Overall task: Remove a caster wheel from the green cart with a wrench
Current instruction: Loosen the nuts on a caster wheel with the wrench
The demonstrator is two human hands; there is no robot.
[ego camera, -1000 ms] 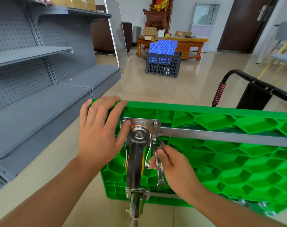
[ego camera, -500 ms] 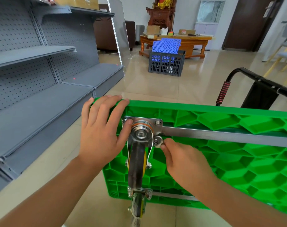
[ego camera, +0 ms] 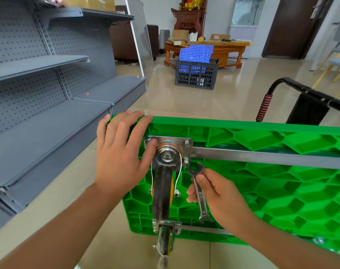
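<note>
Head view: the cart [ego camera: 262,181] stands on its side on the floor, its ribbed underside toward the person.
Caster [ego camera: 166,181]: it sits at the top left corner of the underside, on a steel plate [ego camera: 168,141] that is bolted there; a second caster [ego camera: 165,239] is at the bottom left corner.
Left hand [ego camera: 120,152]: it lies flat with straight fingers over the top edge of the cart, and the thumb touches the plate; it holds nothing, it only steadies.
Right hand [ego camera: 217,195]: the fingers are curled round the shaft of the wrench [ego camera: 199,191].
Wrench head: the open end points up and is just beside the lower right bolt [ego camera: 185,163], apart from it, not seated.
Risk, slipping: if the open end goes only partly on the bolt, I think it can slip off and round the corners, and the knuckles can hit the ribs.
Risk, cart: a strong pull can tip or slide the cart if the left hand presses too lightly.
Risk, thumb: the thumb on the plate is near the swivel and can be pinched if the caster turns.
Risk, parts: a loosened bolt can fall into the ribs.
</note>
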